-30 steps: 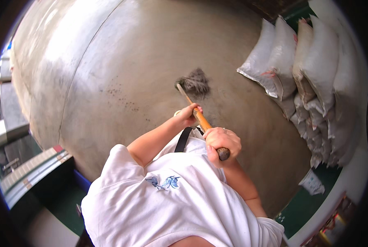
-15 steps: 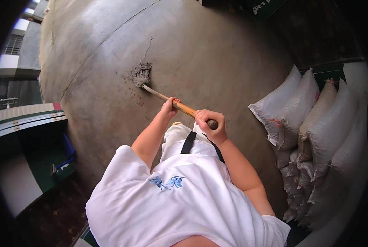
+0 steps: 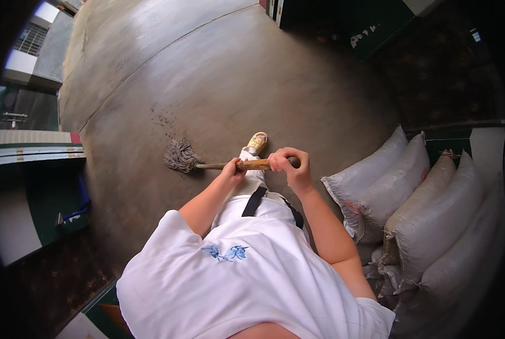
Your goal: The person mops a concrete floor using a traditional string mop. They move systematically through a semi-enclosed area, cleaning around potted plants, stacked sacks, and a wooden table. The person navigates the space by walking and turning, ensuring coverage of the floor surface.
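Both my hands are wrapped round the wooden handle of a mop. My left hand grips the shaft lower down, nearer the head. At the upper end my right hand is closed, with the handle's butt sticking out past it. The mop's grey stringy head rests on the concrete floor to my left, with a loose strand trailing from it. Dark wet spots dot the floor just beyond the strands. The handle runs nearly level across the view in front of my body.
Stuffed white sacks are piled at the right. My foot in a yellowish sandal is forward, just beyond the handle. A doorway edge with a blue-handled door stands at the left. A dark green panel is at the far right.
The mop's head has come nearer and slightly left, and its handle has swung from slanted to almost level. One sandalled foot has stepped forward. Both hands keep their hold.
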Motion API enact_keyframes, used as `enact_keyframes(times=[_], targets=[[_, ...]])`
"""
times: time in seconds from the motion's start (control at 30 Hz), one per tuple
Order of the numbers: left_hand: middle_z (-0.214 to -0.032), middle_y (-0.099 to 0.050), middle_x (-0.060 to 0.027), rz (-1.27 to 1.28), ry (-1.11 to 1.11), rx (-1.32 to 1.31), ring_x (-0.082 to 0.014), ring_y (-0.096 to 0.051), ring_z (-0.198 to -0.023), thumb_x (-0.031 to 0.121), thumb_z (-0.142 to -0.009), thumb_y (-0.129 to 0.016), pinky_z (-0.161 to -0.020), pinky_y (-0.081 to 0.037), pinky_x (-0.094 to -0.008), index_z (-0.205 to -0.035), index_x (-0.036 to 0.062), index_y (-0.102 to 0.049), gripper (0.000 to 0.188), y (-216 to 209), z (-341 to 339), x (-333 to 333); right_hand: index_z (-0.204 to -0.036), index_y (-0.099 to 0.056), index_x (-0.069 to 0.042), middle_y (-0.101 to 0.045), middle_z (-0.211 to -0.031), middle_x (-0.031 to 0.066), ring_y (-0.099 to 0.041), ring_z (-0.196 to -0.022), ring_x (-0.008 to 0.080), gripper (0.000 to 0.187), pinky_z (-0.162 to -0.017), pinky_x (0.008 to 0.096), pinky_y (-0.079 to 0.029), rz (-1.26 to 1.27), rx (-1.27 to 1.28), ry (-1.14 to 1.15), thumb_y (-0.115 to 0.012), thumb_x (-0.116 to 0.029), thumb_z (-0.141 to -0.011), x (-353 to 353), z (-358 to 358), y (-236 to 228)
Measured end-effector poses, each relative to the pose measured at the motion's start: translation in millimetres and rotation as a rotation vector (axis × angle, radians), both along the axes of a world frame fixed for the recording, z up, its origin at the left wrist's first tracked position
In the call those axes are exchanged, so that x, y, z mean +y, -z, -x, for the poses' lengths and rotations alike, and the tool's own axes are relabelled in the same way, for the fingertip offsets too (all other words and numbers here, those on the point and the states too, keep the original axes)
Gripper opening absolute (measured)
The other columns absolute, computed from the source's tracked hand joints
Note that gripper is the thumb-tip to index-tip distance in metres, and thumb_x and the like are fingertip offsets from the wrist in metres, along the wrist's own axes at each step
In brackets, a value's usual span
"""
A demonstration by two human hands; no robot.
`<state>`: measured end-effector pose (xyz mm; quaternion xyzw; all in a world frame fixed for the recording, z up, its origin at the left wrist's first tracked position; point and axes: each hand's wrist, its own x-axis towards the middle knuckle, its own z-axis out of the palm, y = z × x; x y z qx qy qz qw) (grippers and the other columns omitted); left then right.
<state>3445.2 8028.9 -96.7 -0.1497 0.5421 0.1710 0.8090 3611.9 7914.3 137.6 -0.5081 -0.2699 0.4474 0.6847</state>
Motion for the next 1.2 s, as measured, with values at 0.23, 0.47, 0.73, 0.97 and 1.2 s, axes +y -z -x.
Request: enact_keyframes(times=[0.23, 0.47, 0.73, 0.97, 1.2], targets=[[-0.085, -0.057, -0.0114, 0.009, 0.07, -0.155, -0.0229, -0.059, -0.08, 0.013, -0.085, -0.051, -0.078, -0.051, -0.0343, -0.088, 0.0006, -0.048, 0.013, -2, -124, 64, -0.055, -0.042, -0.001, -0.044, -0.055, 0.0042, -0.043, -0.055, 0.0151, 0.021, -0.062, 0.0322, -0.042, -0.057, -0.022, 0.035, -0.048, 0.001, -0.075, 56, -120, -12], [-0.091, -0.057, -0.0146, -0.014, 0.128, -0.234, -0.0247, -0.058, -0.087, 0.011, -0.085, -0.051, -0.081, -0.051, -0.0357, -0.088, 0.0017, -0.046, 0.011, -42, -298, 156, -0.056, -0.042, -0.002, -0.047, -0.057, 0.0031, -0.047, -0.057, 0.0143, 0.02, -0.067, 0.0319, -0.044, -0.057, -0.141, 0.085, -0.049, 0.002, -0.074, 147, -261, -42], [-0.08, -0.055, -0.0106, -0.093, 0.417, -0.328, -0.0223, -0.058, -0.08, 0.012, -0.085, -0.051, -0.078, -0.051, -0.0332, -0.079, 0.0027, -0.049, 0.012, -30, -504, 207, -0.06, -0.043, -0.003, -0.052, -0.058, 0.0062, -0.051, -0.056, 0.017, 0.017, -0.069, 0.0379, -0.048, -0.094, -0.376, 0.347, -0.051, 0.0, -0.074, 177, -406, -40], [-0.073, -0.054, -0.0075, -0.228, 0.832, -0.406, -0.0212, -0.059, -0.066, 0.012, -0.084, -0.05, -0.068, -0.052, -0.0336, -0.083, 0.0031, -0.048, 0.01, 29, -613, 234, -0.062, -0.044, -0.003, -0.053, -0.064, 0.0067, -0.054, -0.063, 0.0207, 0.016, -0.075, 0.0375, -0.047, 0.013, -0.609, 0.539, -0.054, 0.004, -0.072, 178, -415, 16], [-0.07, -0.049, -0.0093, -0.28, 0.951, -0.284, -0.0231, -0.054, -0.06, 0.01, -0.082, -0.05, -0.058, -0.05, -0.035, -0.083, 0.0012, -0.044, 0.011, 39, -660, 203, -0.063, -0.044, -0.002, -0.052, -0.065, 0.0083, -0.053, -0.063, 0.0229, 0.017, -0.074, 0.0373, -0.047, 0.054, -0.622, 0.716, -0.055, 0.007, -0.072, 155, -425, 33]])
